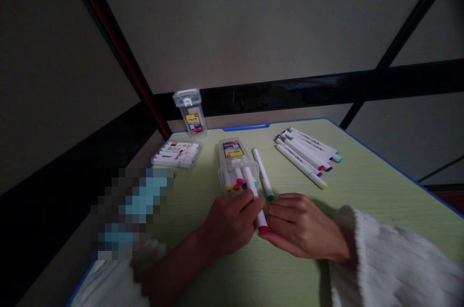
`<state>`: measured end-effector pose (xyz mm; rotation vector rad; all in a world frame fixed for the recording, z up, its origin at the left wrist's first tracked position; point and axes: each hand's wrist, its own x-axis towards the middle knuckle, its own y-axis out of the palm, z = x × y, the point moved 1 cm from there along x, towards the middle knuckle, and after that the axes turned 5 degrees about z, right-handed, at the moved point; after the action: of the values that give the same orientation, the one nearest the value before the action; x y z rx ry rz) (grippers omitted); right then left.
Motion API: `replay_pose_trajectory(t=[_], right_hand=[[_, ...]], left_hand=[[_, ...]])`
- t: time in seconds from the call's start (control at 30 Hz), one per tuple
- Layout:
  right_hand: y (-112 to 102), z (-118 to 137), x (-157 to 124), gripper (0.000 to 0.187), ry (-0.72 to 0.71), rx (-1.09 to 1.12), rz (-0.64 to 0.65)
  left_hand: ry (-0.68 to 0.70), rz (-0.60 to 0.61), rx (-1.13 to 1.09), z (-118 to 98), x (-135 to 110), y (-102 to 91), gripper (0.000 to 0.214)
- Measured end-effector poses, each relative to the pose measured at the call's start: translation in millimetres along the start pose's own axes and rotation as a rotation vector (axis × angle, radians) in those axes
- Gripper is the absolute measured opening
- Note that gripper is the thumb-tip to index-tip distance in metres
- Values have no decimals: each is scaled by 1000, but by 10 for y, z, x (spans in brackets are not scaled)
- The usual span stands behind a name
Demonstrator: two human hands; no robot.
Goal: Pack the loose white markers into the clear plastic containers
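My left hand (232, 222) is closed around a white marker with a red cap (255, 200), whose far end reaches into a clear plastic marker case (234, 159) lying on the green table (362, 186). My right hand (302, 225) rests beside it with curled fingers touching the marker's red end. A second white marker with a green cap (263, 174) lies just right of the case. Several markers show inside the case.
A row of several white markers (306, 152) lies at the back right. A full marker pack (176, 153) lies at the back left, with an upright clear case (190, 112) behind it. A blurred patch (132, 210) is at the left edge.
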<state>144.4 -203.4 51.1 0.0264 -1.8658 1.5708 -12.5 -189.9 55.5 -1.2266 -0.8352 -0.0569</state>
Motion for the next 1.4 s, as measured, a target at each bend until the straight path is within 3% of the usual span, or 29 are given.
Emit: replay_pose_trajectory(t=[0.57, 0.97, 1.4], right_hand=[[-25, 12, -11, 38, -7, 4, -82], [-21, 36, 27, 43, -79, -8, -1], [17, 32, 21, 38, -40, -12, 124]], left_hand=[[25, -114, -31, 12, -38, 3, 22], [63, -114, -51, 0, -24, -13, 26], [66, -100, -38, -3, -23, -4, 24]])
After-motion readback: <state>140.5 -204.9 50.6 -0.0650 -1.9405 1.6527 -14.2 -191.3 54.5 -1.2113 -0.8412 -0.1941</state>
